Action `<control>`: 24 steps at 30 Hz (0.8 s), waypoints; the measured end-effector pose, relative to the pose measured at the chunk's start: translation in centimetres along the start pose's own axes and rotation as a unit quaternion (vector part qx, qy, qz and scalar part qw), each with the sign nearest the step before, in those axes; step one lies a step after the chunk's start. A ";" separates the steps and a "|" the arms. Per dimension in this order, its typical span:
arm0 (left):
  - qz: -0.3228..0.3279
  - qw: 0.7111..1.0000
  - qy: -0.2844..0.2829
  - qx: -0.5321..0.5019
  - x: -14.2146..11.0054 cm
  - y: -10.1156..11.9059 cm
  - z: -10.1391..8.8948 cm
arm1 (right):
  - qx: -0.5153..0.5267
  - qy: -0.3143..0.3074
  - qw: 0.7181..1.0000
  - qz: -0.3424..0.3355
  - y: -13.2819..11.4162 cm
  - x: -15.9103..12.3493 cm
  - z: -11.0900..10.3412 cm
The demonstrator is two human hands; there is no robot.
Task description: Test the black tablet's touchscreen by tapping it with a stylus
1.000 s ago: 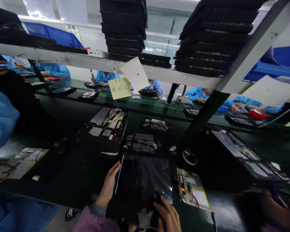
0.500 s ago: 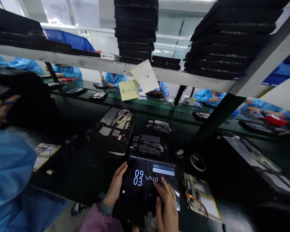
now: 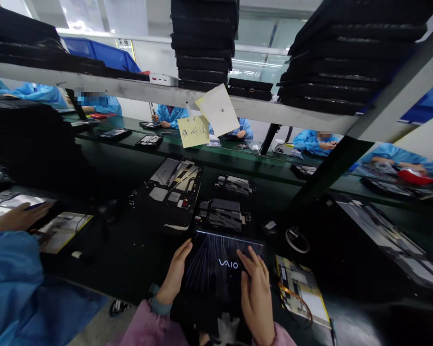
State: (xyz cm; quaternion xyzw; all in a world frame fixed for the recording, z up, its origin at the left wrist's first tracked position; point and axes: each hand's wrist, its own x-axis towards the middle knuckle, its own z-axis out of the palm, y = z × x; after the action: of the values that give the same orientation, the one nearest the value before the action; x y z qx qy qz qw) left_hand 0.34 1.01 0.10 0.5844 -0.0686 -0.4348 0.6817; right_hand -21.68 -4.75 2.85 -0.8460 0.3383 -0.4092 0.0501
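A dark tablet with a lit screen showing a VAIO logo is held in front of me above the green bench. My left hand grips its left edge, fingers curled around the side. My right hand lies flat on the right part of the screen with its fingertips touching the glass. Both wrists come out of pink sleeves at the bottom of the view.
An opened tablet back with yellow board lies right of the tablet, a tape roll behind it. Disassembled trays sit ahead. Black trays stack on the shelf. A blue-sleeved co-worker's hand works at left.
The tablet screen went from dark to lit, then the clock digits vanished, leaving the logo. My right hand slid up the screen. The co-worker's hand at left dropped to the bench.
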 end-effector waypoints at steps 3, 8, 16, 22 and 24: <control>-0.004 1.000 0.013 0.009 -0.3 0.2 0.2 | 0.027 0.012 0.999 0.012 0.4 -0.7 -0.4; -0.009 1.000 0.005 -0.001 -0.5 0.6 0.4 | 0.023 -0.025 0.999 0.036 0.8 -5.9 0.0; 0.009 1.000 -0.009 0.000 -1.0 1.2 0.7 | 0.002 -0.056 0.998 -0.008 -1.1 -7.4 1.1; -0.015 0.998 -0.046 -0.028 0.0 0.3 0.0 | -0.041 0.037 0.994 0.094 3.2 -8.4 -4.1; -0.030 0.996 -0.072 -0.045 0.4 0.3 -0.1 | -0.146 0.087 0.969 0.181 6.5 -10.0 -6.1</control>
State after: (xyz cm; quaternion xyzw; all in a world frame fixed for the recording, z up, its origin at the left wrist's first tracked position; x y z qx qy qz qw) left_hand 0.80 0.76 0.15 0.5218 -0.0802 -0.4986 0.6876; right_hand -33.96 -2.41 -2.06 -0.7303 0.5447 -0.4113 -0.0304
